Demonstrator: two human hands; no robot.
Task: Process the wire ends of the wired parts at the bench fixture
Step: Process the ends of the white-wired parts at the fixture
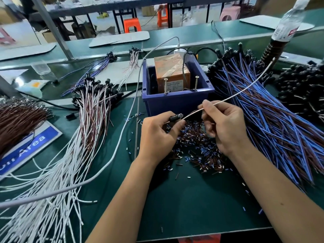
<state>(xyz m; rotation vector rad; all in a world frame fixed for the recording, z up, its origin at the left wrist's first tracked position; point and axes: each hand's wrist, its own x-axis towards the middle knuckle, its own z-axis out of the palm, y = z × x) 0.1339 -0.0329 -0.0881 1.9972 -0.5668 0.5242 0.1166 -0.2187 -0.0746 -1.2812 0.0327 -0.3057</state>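
Hidden: the left hand (158, 135) curls round a small black plastic part (175, 118), and the fingers cover most of it, so its shape is hard to make out.
Wire: a thin white wire (226, 99) runs from that part up to the far right; its far end blurs out near the dark coiled stand (272, 50) under the clear plastic bottle (289, 21).
Right hand: the right hand (225, 123) pinches the white wire between thumb and forefinger, just right of the left hand.
Fixture: the blue plastic bin (177, 100) sits just beyond both hands, holding an orange taped block (171, 74) with two upright screws; its label is too small to read.
Cut off: the bundle of white wires (57, 172) runs out of frame at near left; the blue and brown wire bundle (273, 120) fans off to the right.
Surface: dark green bench mat (192, 207), with a heap of short blue, brown and white insulation offcuts (194, 148) under the hands.
Room: orange plastic stools (132, 25) and table legs far behind, blurred.
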